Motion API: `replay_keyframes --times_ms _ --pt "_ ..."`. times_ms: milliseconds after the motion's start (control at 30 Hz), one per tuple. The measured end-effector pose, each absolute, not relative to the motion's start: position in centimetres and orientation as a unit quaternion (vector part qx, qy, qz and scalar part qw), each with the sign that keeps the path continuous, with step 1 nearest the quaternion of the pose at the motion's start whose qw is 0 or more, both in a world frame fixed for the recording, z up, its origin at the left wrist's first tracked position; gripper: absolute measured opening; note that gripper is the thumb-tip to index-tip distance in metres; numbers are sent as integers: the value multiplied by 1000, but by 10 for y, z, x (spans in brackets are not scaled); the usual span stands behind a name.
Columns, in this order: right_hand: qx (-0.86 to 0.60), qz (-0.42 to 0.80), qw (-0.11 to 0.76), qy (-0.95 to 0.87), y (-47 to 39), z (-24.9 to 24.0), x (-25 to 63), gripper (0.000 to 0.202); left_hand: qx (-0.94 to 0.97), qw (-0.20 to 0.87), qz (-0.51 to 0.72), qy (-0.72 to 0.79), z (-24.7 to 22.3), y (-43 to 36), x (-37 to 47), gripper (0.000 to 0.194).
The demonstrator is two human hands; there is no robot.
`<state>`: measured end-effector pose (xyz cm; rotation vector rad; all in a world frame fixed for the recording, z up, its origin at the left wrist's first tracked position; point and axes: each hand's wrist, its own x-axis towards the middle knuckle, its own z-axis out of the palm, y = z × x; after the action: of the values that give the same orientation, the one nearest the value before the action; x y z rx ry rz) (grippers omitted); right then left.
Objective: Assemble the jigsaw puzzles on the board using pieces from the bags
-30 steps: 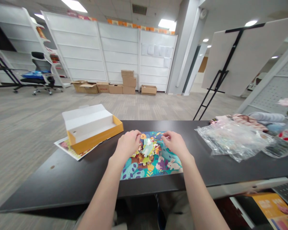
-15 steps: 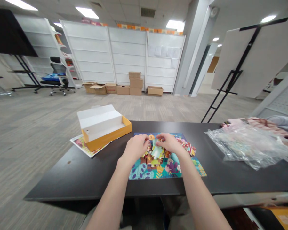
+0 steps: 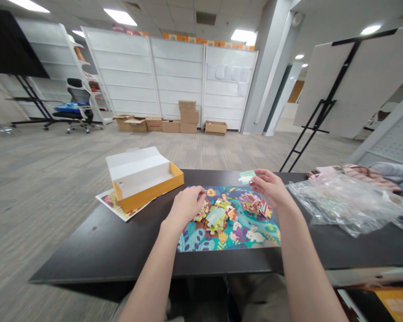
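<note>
My right hand point(image 3: 270, 185) pinches a pale green puzzle piece point(image 3: 246, 177) above the back edge of the colourful picture board point(image 3: 195, 243). A small red-edged piece also shows at its fingertips. My left hand point(image 3: 190, 203), its fingers curled, rests at the board's left side beside a heap of yellow-green pieces point(image 3: 218, 216); whether it holds a piece is hidden. A second heap of reddish pieces point(image 3: 257, 205) lies on the right part of the board, near my right wrist.
An open yellow box point(image 3: 151, 190) sits on a printed sheet point(image 3: 109, 201) at the left of the black table point(image 3: 121, 250). Clear plastic bags point(image 3: 345, 205) and folded cloth point(image 3: 362, 172) lie at the right. Cardboard boxes point(image 3: 188, 117) stand by the far shelves.
My right hand has moved right and away from the central heap, carrying the pale green piece. The reddish heap is now uncovered. My left hand has barely moved.
</note>
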<state>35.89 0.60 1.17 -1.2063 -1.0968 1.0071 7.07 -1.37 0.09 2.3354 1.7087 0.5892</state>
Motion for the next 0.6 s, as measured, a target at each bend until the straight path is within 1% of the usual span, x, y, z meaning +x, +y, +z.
replay_keyframes --times_ms 100,233,333,400,500,533,600 --pt "-543 412 562 -468 20 12 382 43 796 82 188 570 0 -11 72 23" --pt "-613 360 540 -450 44 -6 393 26 803 75 178 564 -3 -8 74 24" --pt "-631 337 533 -451 53 -20 395 20 802 72 168 568 -4 -5 74 23" --pt "-662 305 482 -487 55 -27 397 23 800 68 167 573 -5 -3 73 22" --pt "-727 227 354 -543 56 -33 405 27 799 65 170 574 -7 -1 72 23" --pt "-740 206 322 -554 56 -34 407 25 799 65 172 572 -7 -1 72 23" --pt "-751 181 289 -565 56 -35 411 18 800 65 174 570 -7 -1 72 23"
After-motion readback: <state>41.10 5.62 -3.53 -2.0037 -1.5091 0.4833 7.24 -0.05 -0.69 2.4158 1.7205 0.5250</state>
